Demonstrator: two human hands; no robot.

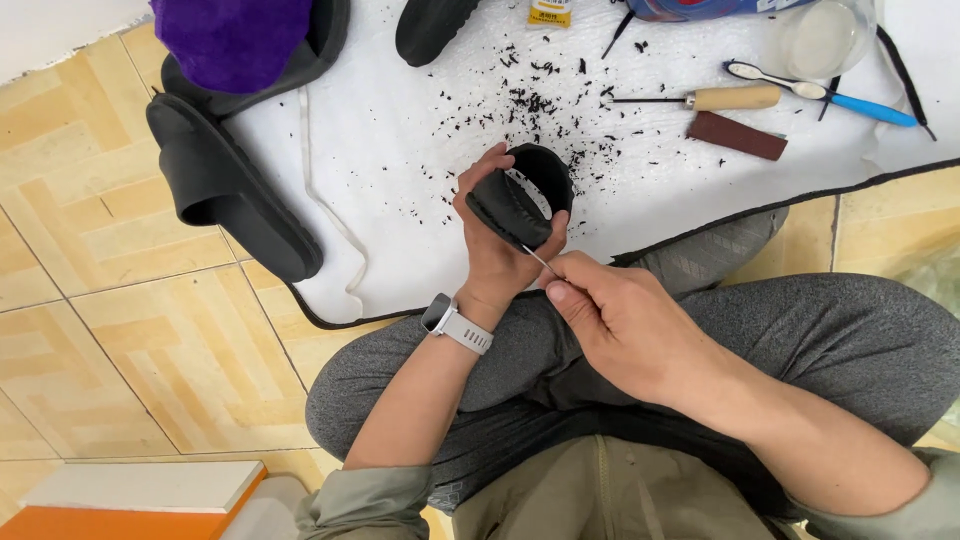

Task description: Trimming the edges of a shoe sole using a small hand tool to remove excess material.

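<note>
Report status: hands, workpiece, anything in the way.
Left hand grips black sandal piece. Right hand pinches thin needle, tip at the piece's edge. Black scraps on white mat; nothing between hands.

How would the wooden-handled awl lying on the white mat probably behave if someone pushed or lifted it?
The wooden-handled awl would probably roll if nudged sideways, as its handle looks rounded. It likely stays stiff, with a thin metal shaft. It looks light and handle-heavy, so the tip may rise when lifted.
</note>
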